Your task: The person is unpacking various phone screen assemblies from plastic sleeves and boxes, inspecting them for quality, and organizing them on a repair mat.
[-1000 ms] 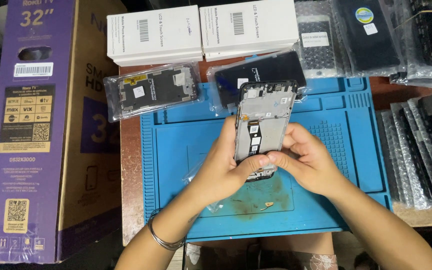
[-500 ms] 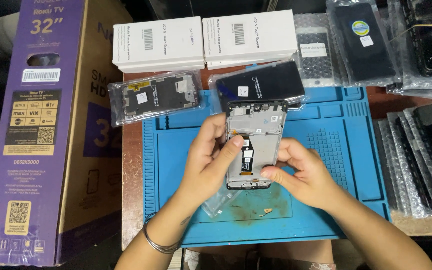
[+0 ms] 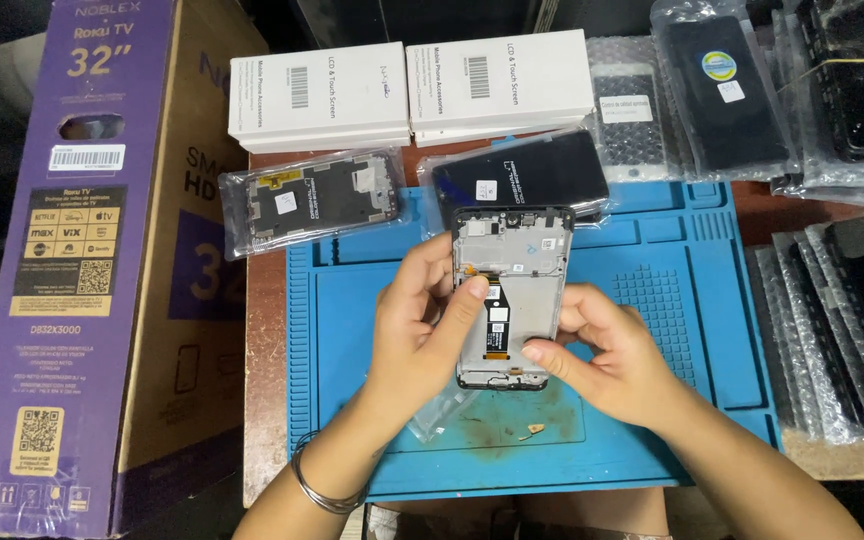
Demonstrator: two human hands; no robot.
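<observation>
We hold a phone screen assembly upright above the blue work mat on the desk, its inner frame and thin flex cable facing us. Our left hand clamps one long edge, thumb pressed on the frame's face; our right hand pinches the lower opposite edge. The part looks light, thin and rigid, yet likely fragile, so we judge the metal side rails the safest grip, away from the ribbon. Two bagged screen parts lie behind the mat, before two white boxes; a purple television carton stands left.
</observation>
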